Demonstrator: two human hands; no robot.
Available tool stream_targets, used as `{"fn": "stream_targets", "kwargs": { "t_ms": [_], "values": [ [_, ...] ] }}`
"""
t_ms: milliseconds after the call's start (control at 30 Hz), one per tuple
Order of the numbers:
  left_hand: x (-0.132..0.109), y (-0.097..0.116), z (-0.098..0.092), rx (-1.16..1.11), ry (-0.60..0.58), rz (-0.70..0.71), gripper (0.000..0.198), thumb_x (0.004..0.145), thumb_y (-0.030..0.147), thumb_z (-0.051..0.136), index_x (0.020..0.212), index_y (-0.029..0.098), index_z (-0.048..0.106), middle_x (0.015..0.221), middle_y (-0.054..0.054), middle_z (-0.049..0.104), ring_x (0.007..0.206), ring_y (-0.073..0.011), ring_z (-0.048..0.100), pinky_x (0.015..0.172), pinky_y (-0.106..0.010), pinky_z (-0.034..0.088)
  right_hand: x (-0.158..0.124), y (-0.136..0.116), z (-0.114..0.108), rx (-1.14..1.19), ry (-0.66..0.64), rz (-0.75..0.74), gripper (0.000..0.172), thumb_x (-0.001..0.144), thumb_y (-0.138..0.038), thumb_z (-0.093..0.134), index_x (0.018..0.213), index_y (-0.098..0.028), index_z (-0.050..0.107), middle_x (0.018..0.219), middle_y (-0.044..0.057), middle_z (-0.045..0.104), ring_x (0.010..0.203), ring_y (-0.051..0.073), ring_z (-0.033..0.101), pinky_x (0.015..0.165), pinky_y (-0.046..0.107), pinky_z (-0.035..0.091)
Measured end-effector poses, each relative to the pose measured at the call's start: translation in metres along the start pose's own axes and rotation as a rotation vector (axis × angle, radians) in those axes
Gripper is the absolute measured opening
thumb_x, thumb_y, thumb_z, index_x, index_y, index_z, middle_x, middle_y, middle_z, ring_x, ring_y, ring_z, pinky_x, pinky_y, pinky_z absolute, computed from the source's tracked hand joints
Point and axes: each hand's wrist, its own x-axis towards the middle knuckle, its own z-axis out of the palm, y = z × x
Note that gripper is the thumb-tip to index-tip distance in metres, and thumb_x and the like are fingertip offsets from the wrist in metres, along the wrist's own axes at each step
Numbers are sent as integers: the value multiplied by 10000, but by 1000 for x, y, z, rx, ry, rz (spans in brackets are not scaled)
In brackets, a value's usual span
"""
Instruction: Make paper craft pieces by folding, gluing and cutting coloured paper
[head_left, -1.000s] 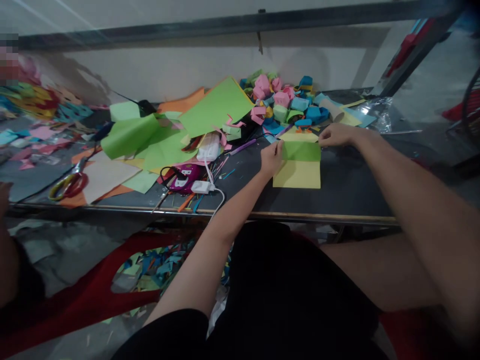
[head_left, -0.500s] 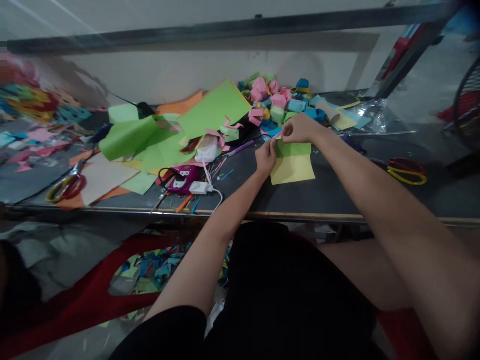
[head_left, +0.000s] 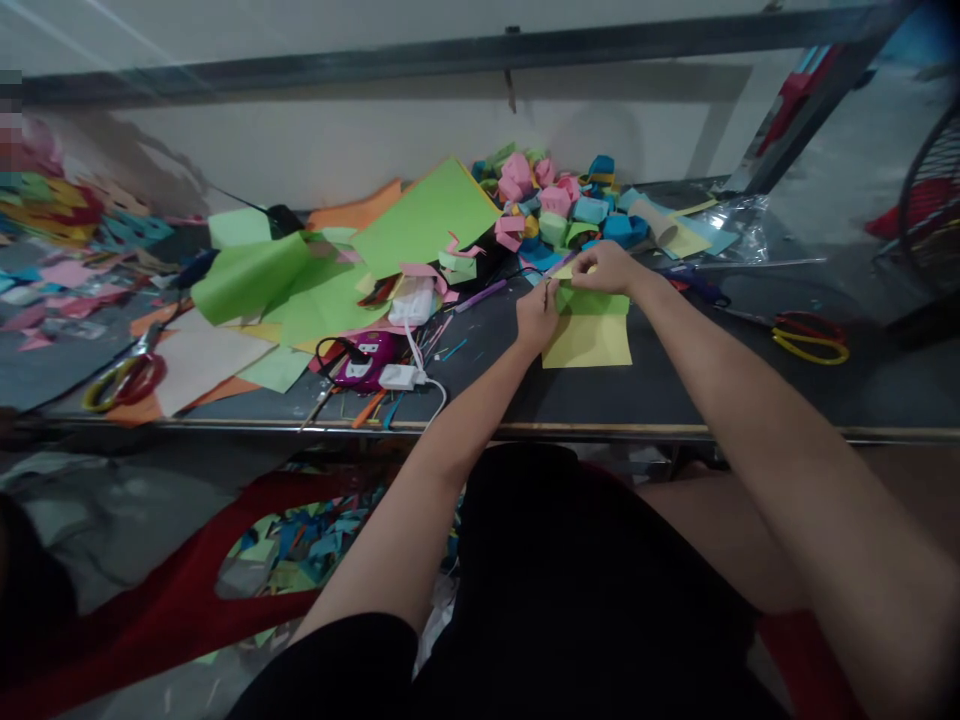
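Observation:
A yellow sheet of paper (head_left: 587,342) with a green strip of paper (head_left: 596,300) along its far part lies on the dark table in front of me. My left hand (head_left: 537,312) is closed at the sheet's far left corner, fingers gripping its edge. Just right of it, my right hand (head_left: 606,268) pinches thumb and fingertips together at the far edge of the same paper. The exact spot between those fingertips is too small to make out. Behind both hands sits a pile of folded paper shapes (head_left: 555,202) in pink, blue and green.
Left of my hands lie a purple power strip (head_left: 367,360), a white adapter (head_left: 401,376), large green sheets (head_left: 427,220) and red-and-yellow-handled scissors (head_left: 126,382). Another pair of scissors (head_left: 810,338) rests at right. A fan (head_left: 930,200) stands beyond the table's right end.
My right hand has shifted slightly right and a little nearer. The left hand stays at the paper's corner, and the view has moved slightly.

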Motion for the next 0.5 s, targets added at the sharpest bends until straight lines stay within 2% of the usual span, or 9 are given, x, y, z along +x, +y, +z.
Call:
{"fn": "stream_targets", "kwargs": {
  "t_ms": [167,300,500],
  "values": [
    [0,2,0,-52,6,-49,602,1044,697,303,671,239,417,570,23,396,552,-130,385,577,-298,284,-7,11,-8,-14,20,23,197,731,-389,666,651,-209,659,729,64,692,797,234,637,759,352,439],
    [0,5,1,-76,-34,-64,562,1053,626,396,651,234,427,541,38,354,524,-123,382,563,-289,283,-20,19,-13,36,-9,71,204,707,-396,656,627,-208,639,711,57,681,770,236,626,737,360,446],
    [0,-1,6,-61,-41,-4,615,1034,718,299,640,247,330,535,41,290,499,-123,325,551,-306,249,-33,33,-19,81,-20,104,259,699,-466,700,657,-213,663,691,43,671,722,222,604,704,361,450]
  ]
}}
